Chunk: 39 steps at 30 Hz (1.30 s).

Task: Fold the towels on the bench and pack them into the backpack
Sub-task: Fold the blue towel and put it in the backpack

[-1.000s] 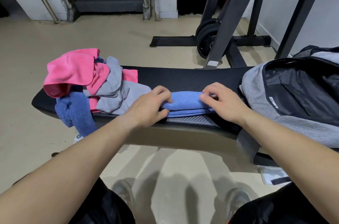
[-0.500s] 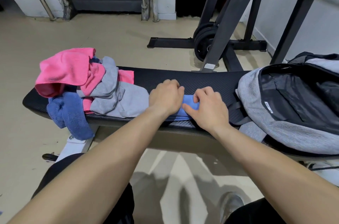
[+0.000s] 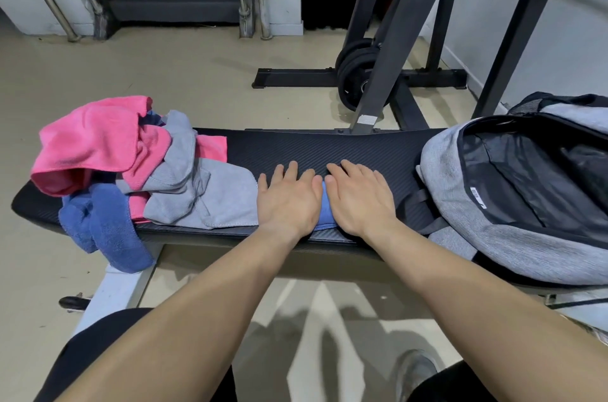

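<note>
The folded blue towel [image 3: 324, 215] lies on the bench [image 3: 329, 145] directly under both palms, only a strip showing between them; long axis hidden. Left hand [image 3: 288, 201] and right hand [image 3: 360, 201] flat, fingers straight, pressing down. Open backpack [image 3: 441, 184] sits just beyond the right hand, the nearer one for packing; unfolded pile [image 3: 214, 197] beyond the left.

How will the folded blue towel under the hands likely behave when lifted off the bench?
Probably floppy: the folded blue towel is soft cloth, so its layers may sag open unless held from both sides. Likely light: it's thin. The left hand and right hand press it flat on the bench, hinting it springs back.
</note>
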Each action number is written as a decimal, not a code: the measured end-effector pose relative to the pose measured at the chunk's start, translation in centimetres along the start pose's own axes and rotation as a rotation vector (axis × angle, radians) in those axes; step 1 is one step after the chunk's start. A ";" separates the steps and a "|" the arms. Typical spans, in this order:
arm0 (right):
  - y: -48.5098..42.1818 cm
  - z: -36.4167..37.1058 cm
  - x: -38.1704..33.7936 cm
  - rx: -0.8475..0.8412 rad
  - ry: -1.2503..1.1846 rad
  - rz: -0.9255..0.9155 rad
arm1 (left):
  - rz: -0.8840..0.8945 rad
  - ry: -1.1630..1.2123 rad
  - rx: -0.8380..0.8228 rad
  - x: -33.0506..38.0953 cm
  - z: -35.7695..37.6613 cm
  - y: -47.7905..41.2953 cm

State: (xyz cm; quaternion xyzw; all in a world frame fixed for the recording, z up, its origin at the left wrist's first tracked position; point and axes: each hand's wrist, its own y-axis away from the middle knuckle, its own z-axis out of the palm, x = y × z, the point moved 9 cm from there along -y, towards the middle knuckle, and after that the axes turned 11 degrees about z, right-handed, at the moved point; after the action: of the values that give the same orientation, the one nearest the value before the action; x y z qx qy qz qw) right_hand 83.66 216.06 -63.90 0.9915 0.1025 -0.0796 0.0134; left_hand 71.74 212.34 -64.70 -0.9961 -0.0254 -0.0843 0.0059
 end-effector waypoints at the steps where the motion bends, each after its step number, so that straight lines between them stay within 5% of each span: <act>1: 0.0 0.4 0.0 -0.020 0.020 0.002 | 0.000 -0.011 -0.006 0.0 0.1 0.0; 10: 0.3 0.7 -0.4 -0.137 0.056 0.020 | 0.002 -0.040 -0.064 0.1 0.1 0.3; 16: 1.3 -0.2 0.8 -0.233 -0.065 -0.153 | 0.205 0.143 -0.050 -0.8 -1.4 1.5; 23: 2.4 -2.4 4.2 -0.306 -0.382 -0.066 | 0.139 0.404 -0.080 -2.3 -3.1 2.9; 32: 4.1 -6.1 8.3 -0.378 -0.447 0.022 | 0.173 0.564 -0.123 3.3 -6.2 3.4; 39: 5.0 -12.5 16.2 -0.268 -0.561 0.148 | 0.280 0.642 -0.084 12.1 -8.3 0.5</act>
State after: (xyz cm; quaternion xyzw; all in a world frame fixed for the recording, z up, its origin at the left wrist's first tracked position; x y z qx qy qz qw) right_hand 102.33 214.93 -54.16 0.9250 0.0318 -0.3346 0.1774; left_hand 82.29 212.32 -54.43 -0.9119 0.1183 -0.3926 -0.0161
